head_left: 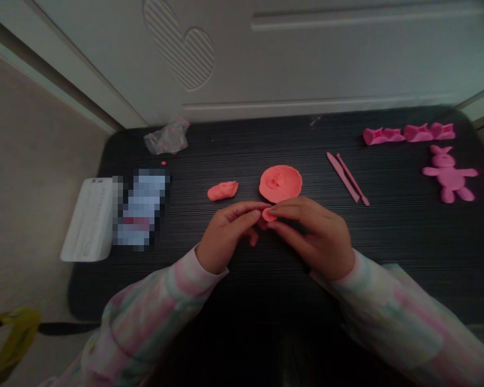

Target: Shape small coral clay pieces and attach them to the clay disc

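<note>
Head view, from my remote seat: coral clay lump [222,191]; left hand [221,236], fingertips pinching small clay disc [268,216]; coral clay dish [291,185] just beyond; right hand [326,236] pinching it too. I judge fingertip shaping underway; next move calls for light, even pressure.

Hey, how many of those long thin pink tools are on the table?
2. The flat, blade-like tool lies right of the round orange clay piece; the thin rod-like tool lies beside it, on its right. I can see no others.
</note>
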A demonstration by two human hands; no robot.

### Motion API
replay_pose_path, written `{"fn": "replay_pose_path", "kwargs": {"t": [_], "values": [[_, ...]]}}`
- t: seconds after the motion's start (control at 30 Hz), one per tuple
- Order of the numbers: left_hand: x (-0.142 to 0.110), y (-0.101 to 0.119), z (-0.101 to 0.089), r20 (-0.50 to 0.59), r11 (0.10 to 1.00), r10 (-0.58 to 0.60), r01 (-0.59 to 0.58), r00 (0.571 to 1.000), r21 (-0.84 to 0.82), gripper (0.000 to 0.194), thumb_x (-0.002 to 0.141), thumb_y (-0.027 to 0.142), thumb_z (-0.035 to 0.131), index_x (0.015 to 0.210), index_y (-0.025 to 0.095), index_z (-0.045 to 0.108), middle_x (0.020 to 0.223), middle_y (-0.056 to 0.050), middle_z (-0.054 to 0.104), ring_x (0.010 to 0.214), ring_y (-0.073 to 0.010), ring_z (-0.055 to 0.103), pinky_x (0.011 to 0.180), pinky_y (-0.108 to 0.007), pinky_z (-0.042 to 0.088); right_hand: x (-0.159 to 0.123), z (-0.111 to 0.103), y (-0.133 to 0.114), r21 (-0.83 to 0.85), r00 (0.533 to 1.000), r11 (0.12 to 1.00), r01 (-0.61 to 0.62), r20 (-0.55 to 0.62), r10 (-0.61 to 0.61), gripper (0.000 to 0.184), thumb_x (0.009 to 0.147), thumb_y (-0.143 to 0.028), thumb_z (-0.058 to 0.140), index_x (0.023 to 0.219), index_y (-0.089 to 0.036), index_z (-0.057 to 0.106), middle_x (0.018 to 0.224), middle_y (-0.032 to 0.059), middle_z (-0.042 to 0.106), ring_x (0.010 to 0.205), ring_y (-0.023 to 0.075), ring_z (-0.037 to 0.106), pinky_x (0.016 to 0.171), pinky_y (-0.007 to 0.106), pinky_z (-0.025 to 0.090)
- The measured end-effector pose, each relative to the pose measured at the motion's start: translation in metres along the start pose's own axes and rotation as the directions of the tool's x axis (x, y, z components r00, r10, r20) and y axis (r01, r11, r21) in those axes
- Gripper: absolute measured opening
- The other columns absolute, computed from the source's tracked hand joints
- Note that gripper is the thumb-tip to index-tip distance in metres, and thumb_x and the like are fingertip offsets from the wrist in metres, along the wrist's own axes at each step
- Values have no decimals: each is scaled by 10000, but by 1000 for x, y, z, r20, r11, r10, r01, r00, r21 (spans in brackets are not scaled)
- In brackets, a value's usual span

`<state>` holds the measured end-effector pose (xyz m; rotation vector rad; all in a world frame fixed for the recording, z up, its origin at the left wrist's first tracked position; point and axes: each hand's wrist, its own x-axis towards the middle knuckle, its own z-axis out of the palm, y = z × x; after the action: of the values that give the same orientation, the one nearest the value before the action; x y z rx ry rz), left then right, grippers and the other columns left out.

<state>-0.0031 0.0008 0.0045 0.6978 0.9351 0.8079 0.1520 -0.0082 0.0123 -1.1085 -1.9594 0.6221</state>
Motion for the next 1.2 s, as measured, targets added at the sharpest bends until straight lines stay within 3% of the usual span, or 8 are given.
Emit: {"fn": "replay_pose_path", "kwargs": {"t": [0.17, 0.27, 1.2], "values": [[0, -2, 7, 33, 963, -93, 98, 995, -250, 157, 691, 183, 573, 826, 174, 652, 761, -7, 626, 658, -73, 554, 552, -171, 446, -1, 3, 2, -3, 999, 1000, -20, -41, 20, 127, 751, -169, 548, 851, -226, 603, 813, 22, 634, 795, 147, 581, 714, 313, 474], [1, -3, 7, 3, 944, -116, 111, 993, -312, 129, 671, 186, 599, 785, 162, 653, 750, -1, 632, 674, -67, 571, 610, -169, 465, -1, 5, 3, -26, 997, 999, -21, -68, 20, 126, 739, -175, 566, 848, -220, 608, 827, 30, 618, 799, 148, 572, 704, 306, 476], [3, -6, 5, -8, 956, -51, 47, 999, -291, 44, 670, 168, 612, 699, 148, 638, 651, 30, 622, 614, -48, 571, 604, -166, 460, -1, 2, 1, 35, 1000, 999, -19, -25, 19, 97, 730, -124, 561, 793, -192, 590, 760, 29, 601, 743, 134, 563, 669, 276, 458]]}}
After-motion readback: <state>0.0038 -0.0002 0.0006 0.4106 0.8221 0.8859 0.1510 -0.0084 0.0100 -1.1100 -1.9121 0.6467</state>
